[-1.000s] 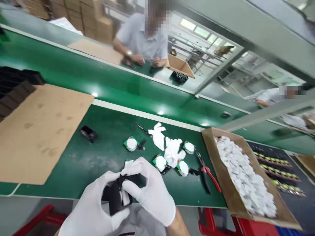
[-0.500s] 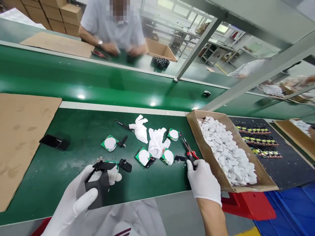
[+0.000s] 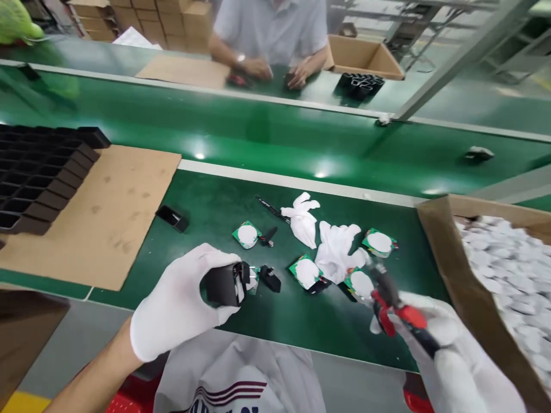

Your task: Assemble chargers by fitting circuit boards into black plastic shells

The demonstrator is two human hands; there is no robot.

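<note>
My left hand (image 3: 178, 304), in a white glove, is wrapped round a black box-shaped housing (image 3: 221, 285) held above the green table. A small green board and a black plug piece (image 3: 270, 279) show just right of the housing. Pliers with red and black handles (image 3: 396, 304) are in my gloved right hand (image 3: 447, 344), their blurred jaws pointing up and left. Green boards with white round pads lie around: one (image 3: 247, 234) behind the housing, one (image 3: 306, 272) in the middle, one (image 3: 360, 284) by the pliers and one (image 3: 379, 242) farther back.
Two white gloves (image 3: 301, 221) (image 3: 338, 249) and a black pen (image 3: 271, 207) lie mid-table. A carton of white pieces (image 3: 508, 281) stands right. At left are cardboard (image 3: 124, 212), black trays (image 3: 38, 172) and a small black case (image 3: 172, 218). A person (image 3: 271, 34) sits opposite.
My view has turned left, bringing the black trays in. My right hand has lifted the pliers off the table. My left hand has turned the housing so its open end faces right.
</note>
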